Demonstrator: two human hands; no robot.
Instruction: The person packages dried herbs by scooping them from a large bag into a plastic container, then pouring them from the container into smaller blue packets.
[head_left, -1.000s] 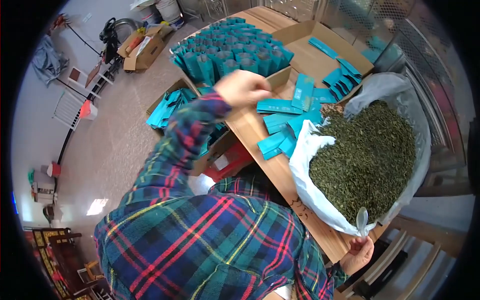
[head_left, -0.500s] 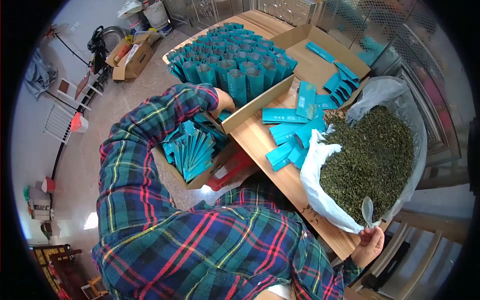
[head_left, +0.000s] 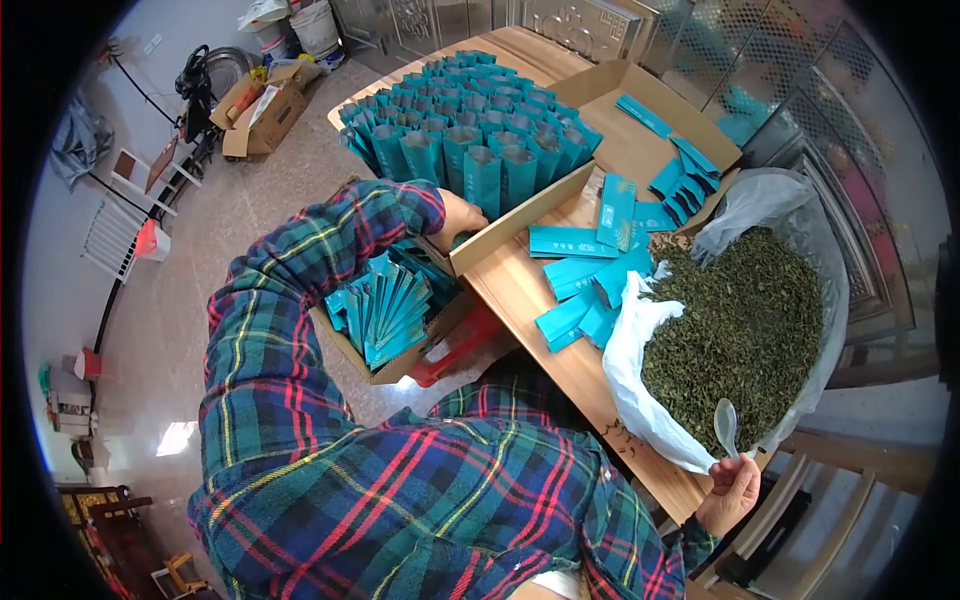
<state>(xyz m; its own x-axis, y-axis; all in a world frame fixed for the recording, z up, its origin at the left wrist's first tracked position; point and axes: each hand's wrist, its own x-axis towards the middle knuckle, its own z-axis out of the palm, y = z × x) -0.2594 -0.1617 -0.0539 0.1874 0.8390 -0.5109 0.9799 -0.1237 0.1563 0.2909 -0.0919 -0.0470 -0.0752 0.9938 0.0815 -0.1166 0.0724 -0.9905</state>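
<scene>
My right hand point(head_left: 733, 492) pinches the handle of a clear spoon point(head_left: 726, 425), whose bowl lies over the near edge of the dried leaves point(head_left: 740, 330). A white plastic bag point(head_left: 635, 375), rolled open, holds these leaves. My left hand point(head_left: 459, 217) reaches down at the near left corner of a cardboard tray point(head_left: 525, 215). Its fingers are mostly hidden, and a dark patch shows beneath them that I cannot make out. Beside it in the tray stand many upright teal pouches point(head_left: 482, 180) with open tops.
Below my left arm, a cardboard box point(head_left: 400, 368) holds fanned teal pouches point(head_left: 385, 310) above a red stool point(head_left: 460, 345). Flat teal pouches point(head_left: 570, 242) lie on the wooden table point(head_left: 540, 375). Another cardboard tray point(head_left: 600, 90) at the back holds more.
The view has shifted slightly. My left hand stays by the tray corner, its fingers a little lower. My right hand still holds the spoon at the bag's near edge.
</scene>
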